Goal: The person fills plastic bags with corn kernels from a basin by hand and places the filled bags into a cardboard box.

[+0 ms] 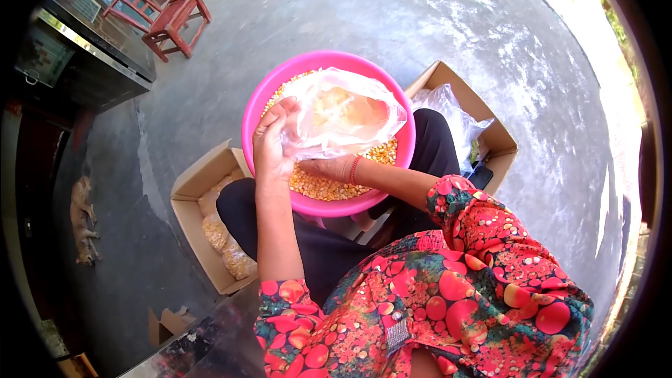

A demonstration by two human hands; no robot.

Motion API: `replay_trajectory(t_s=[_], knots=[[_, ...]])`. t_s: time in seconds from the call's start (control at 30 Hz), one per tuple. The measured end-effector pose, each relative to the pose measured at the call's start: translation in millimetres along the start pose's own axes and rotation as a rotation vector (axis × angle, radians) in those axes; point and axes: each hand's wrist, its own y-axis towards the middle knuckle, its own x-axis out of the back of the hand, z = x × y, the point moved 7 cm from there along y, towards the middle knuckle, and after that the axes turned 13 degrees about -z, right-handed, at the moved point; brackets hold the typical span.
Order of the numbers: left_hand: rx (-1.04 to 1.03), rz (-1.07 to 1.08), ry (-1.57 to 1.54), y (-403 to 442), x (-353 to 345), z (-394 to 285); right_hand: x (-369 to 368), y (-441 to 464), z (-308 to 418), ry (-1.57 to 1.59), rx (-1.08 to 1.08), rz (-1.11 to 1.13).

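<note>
A pink basin (250, 126) full of yellow corn kernels (318, 187) stands in front of me, between my knees. Over the kernels is a clear plastic bag (343, 108), its mouth spread wide and its inside tinted orange. My left hand (273, 141) grips the bag at its left edge, fingers closed on the plastic. Below the bag, my right hand (330, 167) reaches in from the right, low against the kernels. The bag and my left hand hide its fingertips, so whether it holds anything is not visible. A red bracelet (355, 169) circles my right wrist.
On the left, a cardboard box (190, 189) contains filled bags of corn (227, 245). At the right, another cardboard box (500, 143) holds clear plastic bags (448, 115) and a dark object. A red wooden chair (171, 21) and a lying animal (84, 220) are farther off.
</note>
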Motion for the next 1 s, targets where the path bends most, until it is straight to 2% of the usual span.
replay_trajectory(t_s=[0.03,0.07,0.1,0.13,0.2,0.27,0.3,0.33,0.4,0.47,0.5,0.57,0.6,0.63,0.67,0.7,0.77,0.8,0.87,1.0], knots=[[0.000,-0.002,-0.005,0.6,-1.6,0.2,-10.6,3.0,-10.6,0.147,-0.014,-0.021],[-0.107,-0.043,0.207,1.8,-0.4,-4.4,-12.0,-1.4,-15.9,0.144,-0.013,-0.015],[-0.212,-0.085,0.421,1.1,0.0,-10.2,-6.8,-8.3,-3.5,0.049,0.104,-0.013],[-0.214,-0.090,0.417,1.0,2.3,-9.8,-0.5,-14.8,12.4,-0.046,0.223,-0.012],[-0.714,-0.087,0.968,-6.9,-6.0,-25.0,17.8,-21.1,28.4,-0.051,0.192,-0.090],[-0.711,-0.059,0.968,-4.7,-6.4,-15.7,22.2,-30.6,15.5,0.287,-0.319,-0.004],[-0.688,-0.064,0.963,-7.2,-11.8,-13.4,16.9,-41.6,18.3,0.492,-0.619,0.290],[-0.667,-0.070,0.958,-8.2,-14.2,-11.7,31.0,-44.6,28.2,0.485,-0.617,0.295],[-0.661,-0.044,0.966,-4.5,-14.0,-8.2,38.6,-63.3,65.8,0.872,-0.673,0.657],[-0.664,-0.017,0.995,-4.0,-14.3,-4.7,53.9,-62.3,81.0,0.904,-0.610,0.667],[-0.661,-0.023,0.995,-5.7,-15.2,-4.8,67.6,-50.4,78.6,1.087,-0.668,0.466],[-0.593,0.038,0.950,-8.9,-20.4,-3.0,95.5,-25.6,89.1,1.209,-0.583,0.240],[-0.594,0.038,0.951,-10.2,-19.7,-3.2,107.4,-11.1,99.8,1.153,-0.446,0.226],[-0.612,0.042,0.986,-12.9,-19.0,-3.3,107.1,-0.8,77.2,1.017,-0.516,0.104],[-0.630,0.046,1.021,-15.7,-18.6,-3.7,105.1,8.8,52.0,1.109,-0.567,0.132],[-0.633,0.047,1.022,-19.8,-21.3,-6.5,108.1,19.0,34.8,0.990,-0.548,0.020],[-0.415,0.050,0.826,-25.7,-25.2,-9.5,113.6,40.0,10.1,0.862,-0.425,-0.213],[-0.416,0.050,0.827,-28.3,-26.1,-14.6,120.2,44.8,2.9,0.580,-0.435,-0.174],[-0.354,0.067,0.742,-30.0,-23.9,-20.4,137.3,53.2,6.2,0.213,-0.186,-0.220],[-0.433,0.112,0.684,-27.3,-20.2,-26.4,148.9,57.9,11.4,0.321,-0.189,-0.187]])
